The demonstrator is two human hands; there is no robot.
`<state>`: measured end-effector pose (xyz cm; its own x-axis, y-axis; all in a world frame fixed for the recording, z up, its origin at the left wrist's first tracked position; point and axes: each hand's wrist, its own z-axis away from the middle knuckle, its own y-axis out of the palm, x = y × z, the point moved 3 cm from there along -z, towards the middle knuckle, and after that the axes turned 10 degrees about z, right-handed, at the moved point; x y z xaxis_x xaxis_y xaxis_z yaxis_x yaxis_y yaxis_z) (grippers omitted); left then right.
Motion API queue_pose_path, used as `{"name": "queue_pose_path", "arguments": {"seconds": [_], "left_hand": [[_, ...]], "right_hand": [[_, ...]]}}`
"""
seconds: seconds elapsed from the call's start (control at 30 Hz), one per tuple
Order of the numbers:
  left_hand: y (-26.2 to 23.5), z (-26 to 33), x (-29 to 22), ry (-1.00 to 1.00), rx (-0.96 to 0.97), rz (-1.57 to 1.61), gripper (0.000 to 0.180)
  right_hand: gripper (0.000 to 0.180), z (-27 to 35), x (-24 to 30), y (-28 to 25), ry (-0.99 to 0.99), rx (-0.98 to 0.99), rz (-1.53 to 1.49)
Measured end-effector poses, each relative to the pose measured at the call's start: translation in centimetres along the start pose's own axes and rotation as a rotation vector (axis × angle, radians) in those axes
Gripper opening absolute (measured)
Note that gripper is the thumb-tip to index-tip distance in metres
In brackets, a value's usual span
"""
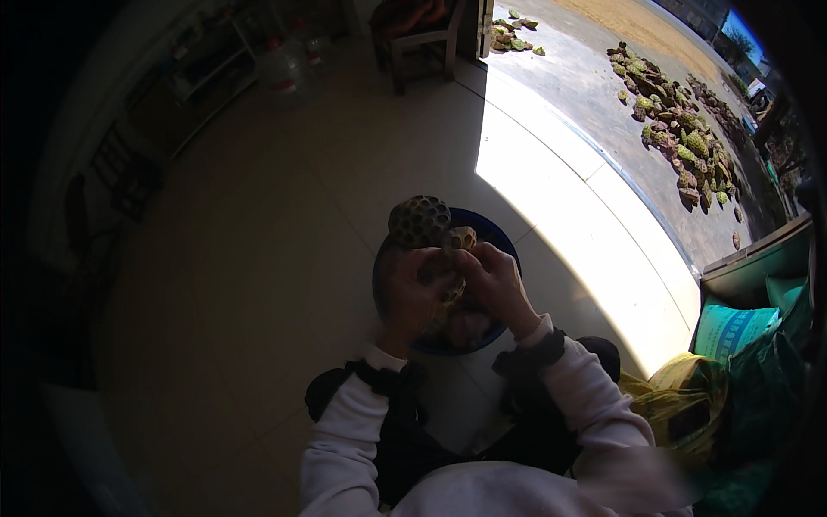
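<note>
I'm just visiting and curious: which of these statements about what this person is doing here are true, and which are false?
1. Both hands hold a dried brown lotus seed pod above a round blue plastic basin. True; the left hand and right hand meet on it.
2. The basin stands on a wooden table. False; it stands on the pale tiled floor.
3. Many green and brown seed pods lie spread on the sunlit ground outside. True.
4. The person wears short red sleeves. False; the long white sleeves end in dark cuffs.
5. A yellow plastic bag lies at the person's right. True.
</note>
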<state>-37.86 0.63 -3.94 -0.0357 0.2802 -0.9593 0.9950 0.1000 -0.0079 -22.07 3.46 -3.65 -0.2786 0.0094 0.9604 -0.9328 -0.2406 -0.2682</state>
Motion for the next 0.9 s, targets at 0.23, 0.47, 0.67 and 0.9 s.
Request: {"name": "queue_pose_path", "arguments": {"seconds": [0.23,0.47,0.67,0.9], "left_hand": [[0.5,0.5,0.4,-0.166,0.016,0.182,0.037],[-0.7,-0.3,1.8,-0.242,-0.100,0.227,0.044],[-0.2,-0.4,-0.5,-0.021,0.172,-0.031,0.040],[0.4,-0.4,-0.5,-0.279,0.263,0.320,0.035]], "right_hand": [[0.026,0.7,0.7,0.3,-0.179,-0.083,0.053],[0.027,0.1,1.8,-0.9,-0.629,-0.140,0.071],[0.036,0.2,1.4,-1.4,0.174,0.228,-0.378],[0.033,0.0,0.6,-0.8,0.115,0.130,-0.304]]}}
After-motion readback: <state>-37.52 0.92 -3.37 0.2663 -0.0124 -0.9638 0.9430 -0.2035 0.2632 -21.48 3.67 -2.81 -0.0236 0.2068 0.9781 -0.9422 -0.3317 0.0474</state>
